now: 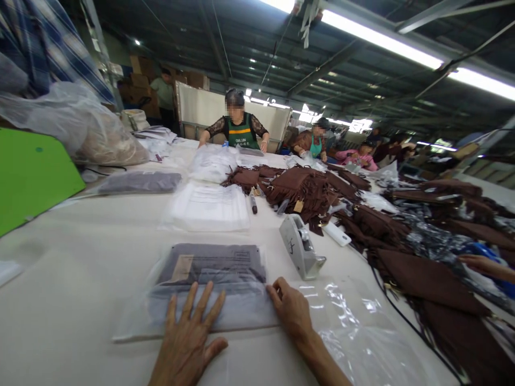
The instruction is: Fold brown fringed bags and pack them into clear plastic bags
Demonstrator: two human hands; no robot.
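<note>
A clear plastic bag [241, 308] lies flat on the table before me, with a dark flat item [225, 261] and a tan tag [183, 268] inside it. Printed lines show on the plastic near its top. My left hand [191, 327] rests palm down on the bag's lower part, fingers spread. At the bag's right edge, my right hand [289, 308] has its fingers curled in and pinches the plastic. Under and beside my right forearm spreads loose clear plastic [354, 327]. A grey tape dispenser [300, 249] stands just beyond my right hand.
Brown fringed bags [301, 187] pile up on the right, with a white phone-like object [337, 234] and a black cable [392, 305]. Ahead lie stacked plastic bags [207, 209] and another packed bag [140, 182]. A green panel [36, 177] stands left. Co-workers [241, 128] work across the table; another person's hand [480, 264] reaches in at right.
</note>
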